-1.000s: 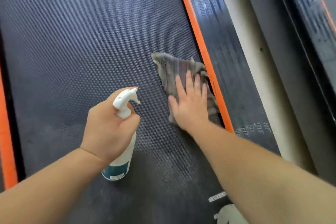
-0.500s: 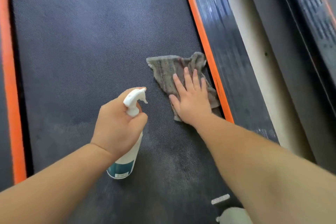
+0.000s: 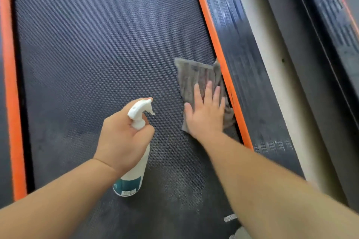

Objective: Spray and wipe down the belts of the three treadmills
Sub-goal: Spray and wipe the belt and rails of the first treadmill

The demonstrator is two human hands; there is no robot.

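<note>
Wiping the treadmill belt (image 3: 97, 44) at its right edge.
Right hand (image 3: 206, 116), fingers (image 3: 208, 91) flat, presses the grey cloth (image 3: 194, 75); left hand (image 3: 122, 137) grips the spray bottle (image 3: 134, 176). Next, probably a sweep leftward.

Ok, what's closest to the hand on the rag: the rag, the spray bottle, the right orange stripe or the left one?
1. The rag: under the right hand.
2. The right orange stripe: just to its right.
3. The spray bottle: to its left, in the left hand.
4. The left orange stripe: far left edge.
</note>
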